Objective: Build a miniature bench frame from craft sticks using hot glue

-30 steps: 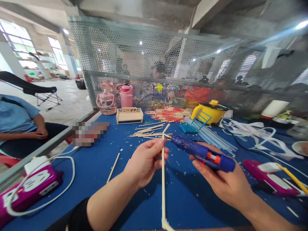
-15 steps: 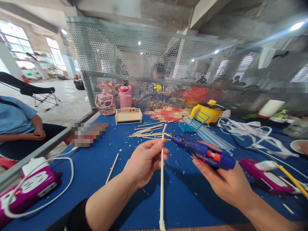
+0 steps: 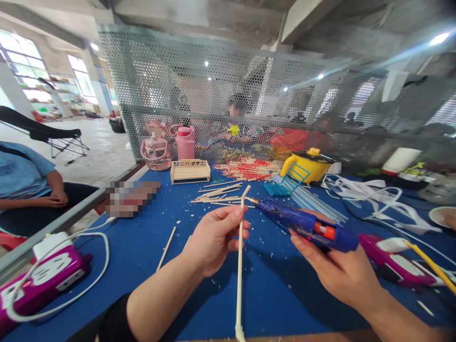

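Observation:
Upright in front of me is a long thin wooden stick, pinched near its top between the thumb and fingers of my left hand. A short piece slants off its upper end, and another joint shows at the bottom. My right hand is wrapped round a dark blue hot glue gun with a red part in its body. The metal nozzle points left, close beside the bend at the stick's top; whether it touches I cannot tell. Loose sticks lie on the blue table beyond.
Behind are a small wooden bed-like model, red-tipped sticks, a teal miniature chair, clear glue sticks and a yellow pot. Purple power strips flank me. A mesh screen rises behind; a person sits left.
My right hand and the glue gun have shifted slightly right and down. The slanted tip of the stick leans further right. My left hand has hardly moved.

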`<state>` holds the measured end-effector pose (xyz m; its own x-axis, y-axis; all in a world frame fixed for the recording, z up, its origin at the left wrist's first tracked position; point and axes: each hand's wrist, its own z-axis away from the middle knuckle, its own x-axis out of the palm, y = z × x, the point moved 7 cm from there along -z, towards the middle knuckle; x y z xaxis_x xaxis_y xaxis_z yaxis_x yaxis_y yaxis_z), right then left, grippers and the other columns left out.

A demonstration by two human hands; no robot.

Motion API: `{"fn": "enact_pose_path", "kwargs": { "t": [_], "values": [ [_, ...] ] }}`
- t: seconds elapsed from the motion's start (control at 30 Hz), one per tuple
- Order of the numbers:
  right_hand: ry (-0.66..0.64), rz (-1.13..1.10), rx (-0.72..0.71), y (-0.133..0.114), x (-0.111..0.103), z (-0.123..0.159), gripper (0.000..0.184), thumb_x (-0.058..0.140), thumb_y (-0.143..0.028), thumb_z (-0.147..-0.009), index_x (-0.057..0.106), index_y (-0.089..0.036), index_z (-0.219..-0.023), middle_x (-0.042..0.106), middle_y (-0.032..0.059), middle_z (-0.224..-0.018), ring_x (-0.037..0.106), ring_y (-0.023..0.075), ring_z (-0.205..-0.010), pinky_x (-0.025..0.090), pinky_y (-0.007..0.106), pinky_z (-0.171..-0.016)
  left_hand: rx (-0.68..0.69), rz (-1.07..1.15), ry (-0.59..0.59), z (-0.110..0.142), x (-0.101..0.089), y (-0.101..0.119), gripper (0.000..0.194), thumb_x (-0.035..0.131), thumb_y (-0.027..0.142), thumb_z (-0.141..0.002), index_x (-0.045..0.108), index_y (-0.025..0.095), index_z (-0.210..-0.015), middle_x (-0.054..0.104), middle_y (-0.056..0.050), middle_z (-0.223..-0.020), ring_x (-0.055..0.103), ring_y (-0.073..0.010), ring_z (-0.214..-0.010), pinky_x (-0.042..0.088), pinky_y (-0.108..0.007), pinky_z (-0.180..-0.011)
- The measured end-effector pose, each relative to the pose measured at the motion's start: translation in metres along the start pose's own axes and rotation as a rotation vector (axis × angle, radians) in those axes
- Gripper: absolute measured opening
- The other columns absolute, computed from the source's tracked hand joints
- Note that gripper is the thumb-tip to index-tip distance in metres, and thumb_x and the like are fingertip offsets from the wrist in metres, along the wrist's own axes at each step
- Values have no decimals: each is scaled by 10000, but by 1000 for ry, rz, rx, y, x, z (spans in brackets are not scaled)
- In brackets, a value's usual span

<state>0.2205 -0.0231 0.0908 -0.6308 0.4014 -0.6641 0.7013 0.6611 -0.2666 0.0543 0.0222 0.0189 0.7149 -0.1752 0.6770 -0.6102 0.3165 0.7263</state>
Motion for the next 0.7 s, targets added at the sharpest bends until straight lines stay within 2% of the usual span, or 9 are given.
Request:
{"fn": "enact_pose_path", "kwargs": {
  "t": [0.13, 0.37, 0.7],
  "values": [
    [-5, 37, 13, 0, -3, 6, 299, 570, -199, -813, 574, -212, -1112, 687, 54, -955, 673, 204, -808, 553, 235, -617, 44, -19, 27, 0, -2, 3, 279, 763, 312, -656, 667, 142, -855, 602, 10, -622, 561, -49, -495, 412, -101, -390],
    [-18, 84, -83, -28, -8, -1, 346, 586, -238, -802, 519, -203, -1140, 665, 63, -984, 665, 188, -819, 545, 261, -739, 217, -170, 110, 2, -5, 14, 296, 744, 343, -668, 669, 129, -858, 586, 10, -642, 549, -52, -506, 434, -123, -413],
    [-42, 112, -71, -35, -2, -10, 309, 565, -239, -820, 515, -215, -1123, 671, 46, -940, 663, 179, -791, 530, 262, -703, 282, -271, 105, 4, -1, 19, 281, 728, 346, -677, 695, 135, -860, 604, 2, -650, 574, -69, -526, 473, -143, -430]
  ]
}}
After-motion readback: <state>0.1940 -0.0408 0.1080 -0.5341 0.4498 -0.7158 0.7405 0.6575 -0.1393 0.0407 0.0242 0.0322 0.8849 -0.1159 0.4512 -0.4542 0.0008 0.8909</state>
